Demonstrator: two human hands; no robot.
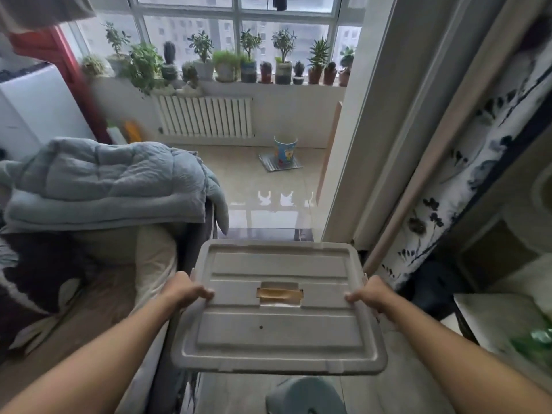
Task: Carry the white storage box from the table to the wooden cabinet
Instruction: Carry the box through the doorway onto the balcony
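The white storage box [279, 324] hangs in front of me above the floor, seen from the top: a ribbed lid with a strip of brown tape at its centre. My left hand [186, 289] grips its left edge, thumb lying on the lid. My right hand [370, 294] grips the right edge the same way. Both forearms reach in from the bottom corners. The box's sides and base are hidden under the lid. A wooden cabinet does not show clearly in the head view.
A bed with a folded grey quilt [107, 180] lies at left. At right stands a sliding door frame [385, 130] and a floral-patterned panel [466, 174]. Ahead, glossy tile floor runs to a radiator [206, 116], a cup-shaped bin [285, 150] and potted plants [227, 62] on the sill.
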